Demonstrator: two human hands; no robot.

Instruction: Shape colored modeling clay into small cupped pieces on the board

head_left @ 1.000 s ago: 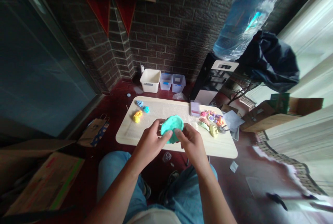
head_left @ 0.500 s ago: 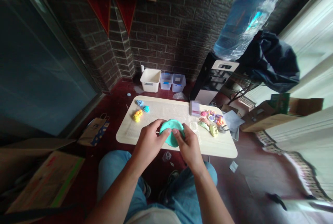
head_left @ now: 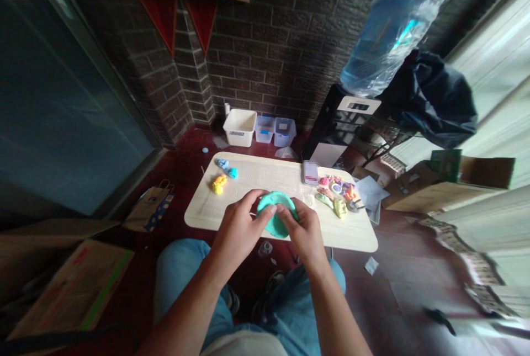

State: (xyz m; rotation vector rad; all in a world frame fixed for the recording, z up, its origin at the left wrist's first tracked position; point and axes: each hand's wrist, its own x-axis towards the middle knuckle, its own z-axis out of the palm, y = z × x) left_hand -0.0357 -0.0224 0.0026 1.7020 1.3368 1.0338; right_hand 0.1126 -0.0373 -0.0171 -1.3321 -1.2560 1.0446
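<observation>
A flattened green disc of modelling clay [head_left: 276,226] is held up above the near edge of the low table [head_left: 207,219]. My left hand [head_left: 241,222] grips its left side, thumb on the face and fingers behind. On the right side my right hand [head_left: 305,229] pinches it the same way, the two thumb tips close together near the middle. The fingers behind the disc are mostly hidden. Yellow and orange clay [head_left: 219,184] and blue clay lumps [head_left: 232,173] lie at the table's left. Several coloured clay pieces [head_left: 340,208] sit at its right end.
A phone-like device [head_left: 310,173] lies at the table's back edge. Behind it on the floor are a white bin [head_left: 240,128] and clear plastic boxes [head_left: 284,132]. A water dispenser [head_left: 331,129] stands at back right, cardboard boxes [head_left: 451,185] to the right, a paper bag [head_left: 149,210] left.
The green clay disc and both hands have shifted slightly right. My thumbs are closer together on the disc, and its tilt has changed a little.
</observation>
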